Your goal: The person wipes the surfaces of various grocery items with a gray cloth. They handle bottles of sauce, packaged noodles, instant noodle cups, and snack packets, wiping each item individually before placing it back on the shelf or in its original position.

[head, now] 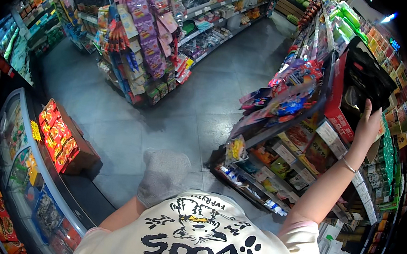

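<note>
My right hand (369,122) reaches up to the right, its fingers against a black plastic package (369,75) on the top shelf, beside a red box (336,100); the far fingers are hidden, with the thumb showing on the near side. A bracelet is on that wrist. The left hand is at the lower middle, covered by a grey cloth (163,176), perhaps a cleaning cloth or mitt; its fingers do not show, so I cannot tell how they lie.
A glass-topped freezer (19,145) curves along the left, with a carton of red packets (59,138) beside it. Hanging snack bags (293,88) stick out from the right shelf unit. A shelf unit with hanging purple packets (146,35) stands across the grey tiled floor (222,88).
</note>
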